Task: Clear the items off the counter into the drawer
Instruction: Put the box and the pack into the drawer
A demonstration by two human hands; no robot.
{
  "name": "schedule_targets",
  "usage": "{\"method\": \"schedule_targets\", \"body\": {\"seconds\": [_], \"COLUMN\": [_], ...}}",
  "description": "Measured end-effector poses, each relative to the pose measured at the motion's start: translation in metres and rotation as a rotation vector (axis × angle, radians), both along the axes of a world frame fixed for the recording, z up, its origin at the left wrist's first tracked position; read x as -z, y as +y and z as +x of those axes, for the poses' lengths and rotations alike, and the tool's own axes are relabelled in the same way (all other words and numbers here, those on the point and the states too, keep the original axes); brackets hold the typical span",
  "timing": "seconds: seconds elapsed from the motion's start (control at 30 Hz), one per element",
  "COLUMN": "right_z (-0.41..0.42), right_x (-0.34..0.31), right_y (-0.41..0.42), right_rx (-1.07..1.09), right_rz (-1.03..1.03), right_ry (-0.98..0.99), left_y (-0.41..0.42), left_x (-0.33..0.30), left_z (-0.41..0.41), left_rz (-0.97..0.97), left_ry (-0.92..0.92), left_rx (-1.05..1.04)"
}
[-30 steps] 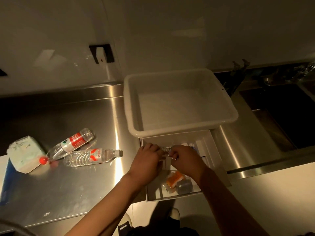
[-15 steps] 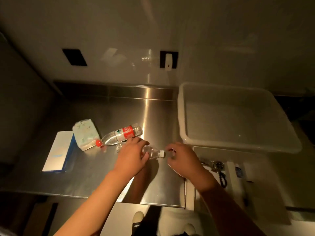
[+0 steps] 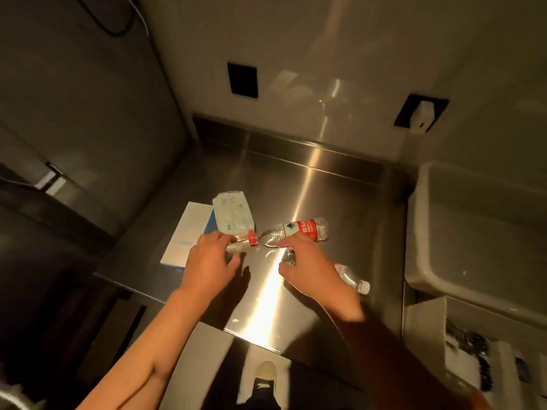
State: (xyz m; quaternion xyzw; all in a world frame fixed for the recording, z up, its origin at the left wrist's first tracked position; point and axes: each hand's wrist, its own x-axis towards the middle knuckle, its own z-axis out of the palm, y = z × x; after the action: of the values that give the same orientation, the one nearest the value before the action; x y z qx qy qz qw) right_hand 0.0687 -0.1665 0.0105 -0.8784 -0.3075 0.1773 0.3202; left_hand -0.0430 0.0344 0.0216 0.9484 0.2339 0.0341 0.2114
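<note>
Two clear water bottles lie on the steel counter (image 3: 296, 184). The red-capped bottle (image 3: 299, 230) has a red label, and its cap points left. My left hand (image 3: 207, 261) hovers by that cap with fingers spread and nothing in it. My right hand (image 3: 310, 270) wraps over the white-capped bottle (image 3: 352, 279), hiding most of its body; its fingertips reach the red-capped bottle. A pale green tissue pack (image 3: 233, 213) leans on a white and blue box (image 3: 189, 232) at the counter's left. The open drawer (image 3: 429, 324) shows at lower right with dark items inside.
A large white plastic tub (image 3: 461, 232) stands at the counter's right end, above the drawer. The back wall carries a black opening (image 3: 242, 79) and a white switch (image 3: 421, 113). A dark cabinet side borders the counter on the left. My shoe (image 3: 265, 377) is on the floor below.
My view has swung left from the drawer to the counter. My left hand left the white-capped bottle and moved toward the red cap. My right hand came over and closed on the white-capped bottle.
</note>
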Motion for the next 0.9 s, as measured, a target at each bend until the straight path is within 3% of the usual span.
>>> {"method": "schedule_targets", "body": {"seconds": [0.6, 0.77, 0.83, 0.9], "right_z": [0.043, 0.035, 0.036, 0.038], "right_x": [0.047, 0.061, 0.072, 0.082], "right_y": [0.179, 0.200, 0.209, 0.219], "right_rx": [0.038, 0.032, 0.063, 0.168], "right_rz": [-0.125, -0.147, -0.271, -0.241], "right_ry": [0.025, -0.344, -0.170, -0.112], "left_y": [0.115, 0.123, 0.122, 0.123], "left_x": [0.074, 0.096, 0.101, 0.104], "left_z": [-0.004, -0.002, -0.001, 0.000], "left_rz": [-0.034, -0.072, -0.082, -0.117], "left_ry": [0.200, 0.166, 0.118, 0.104], "left_rx": [-0.316, -0.338, -0.357, -0.379]}}
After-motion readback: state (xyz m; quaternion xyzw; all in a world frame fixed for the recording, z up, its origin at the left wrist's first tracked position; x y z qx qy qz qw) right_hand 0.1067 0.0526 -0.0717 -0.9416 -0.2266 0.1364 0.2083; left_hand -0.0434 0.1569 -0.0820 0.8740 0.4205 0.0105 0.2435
